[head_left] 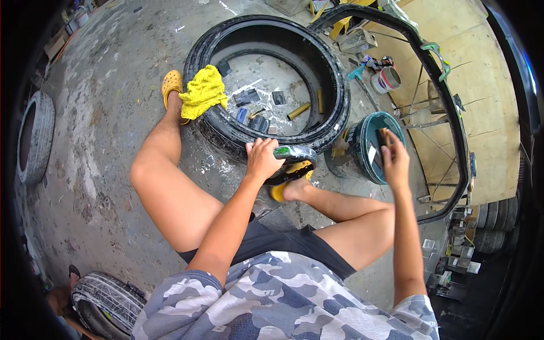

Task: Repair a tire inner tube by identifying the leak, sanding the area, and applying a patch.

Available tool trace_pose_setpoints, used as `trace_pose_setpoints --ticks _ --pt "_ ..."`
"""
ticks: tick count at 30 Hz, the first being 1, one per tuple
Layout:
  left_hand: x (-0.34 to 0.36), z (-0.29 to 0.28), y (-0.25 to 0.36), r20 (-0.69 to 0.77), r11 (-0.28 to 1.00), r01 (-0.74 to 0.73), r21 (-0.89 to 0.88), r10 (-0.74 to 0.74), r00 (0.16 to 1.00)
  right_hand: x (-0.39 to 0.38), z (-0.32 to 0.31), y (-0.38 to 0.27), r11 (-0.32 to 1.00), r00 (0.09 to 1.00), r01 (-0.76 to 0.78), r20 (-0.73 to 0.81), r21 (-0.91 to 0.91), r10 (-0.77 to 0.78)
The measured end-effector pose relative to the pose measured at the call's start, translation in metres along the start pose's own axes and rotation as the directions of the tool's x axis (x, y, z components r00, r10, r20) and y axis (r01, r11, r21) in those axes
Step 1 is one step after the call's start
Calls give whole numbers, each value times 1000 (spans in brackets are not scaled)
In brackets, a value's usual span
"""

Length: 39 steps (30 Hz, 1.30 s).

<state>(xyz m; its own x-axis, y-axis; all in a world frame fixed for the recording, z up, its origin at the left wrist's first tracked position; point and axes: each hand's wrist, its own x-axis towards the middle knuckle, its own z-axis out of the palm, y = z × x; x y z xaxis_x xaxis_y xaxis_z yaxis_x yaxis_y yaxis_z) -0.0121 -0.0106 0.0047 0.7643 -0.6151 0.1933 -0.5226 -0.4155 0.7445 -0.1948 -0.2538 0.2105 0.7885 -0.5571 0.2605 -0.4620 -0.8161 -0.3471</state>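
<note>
While the left hand (263, 160) curls its fingers around the black curved piece (301, 152), near the tyre (338, 85), the right hand (397, 163) pinches a small brown thing (386, 135) above the right bucket (356, 147). Work seems begun, not finished.

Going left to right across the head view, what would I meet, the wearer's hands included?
Grey tyre near the left edge → white-streaked tyre at lower left → yellow cloth → left hand → slanted tan tube → right hand → tyres at far right.
</note>
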Motion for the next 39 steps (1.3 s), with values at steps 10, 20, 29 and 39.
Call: trace_pose_setpoints --ticks 10,20,29,39 --pt "-3 -35 20 342 996 27 89 -56 938 55 6 198 924 919 -382 110 16 378" --pt "22 -67 16 547 975 219 -48 -158 822 20 109 256 -46 534 -755 654 654 536" --pt "26 -77 21 534 960 258 -108 -163 830 20 149 261 -60 446 -804 667 592 597" --pt "20 -86 27 444 889 362 -279 -215 870 5 215 345 538 503 -835 550 113 666"
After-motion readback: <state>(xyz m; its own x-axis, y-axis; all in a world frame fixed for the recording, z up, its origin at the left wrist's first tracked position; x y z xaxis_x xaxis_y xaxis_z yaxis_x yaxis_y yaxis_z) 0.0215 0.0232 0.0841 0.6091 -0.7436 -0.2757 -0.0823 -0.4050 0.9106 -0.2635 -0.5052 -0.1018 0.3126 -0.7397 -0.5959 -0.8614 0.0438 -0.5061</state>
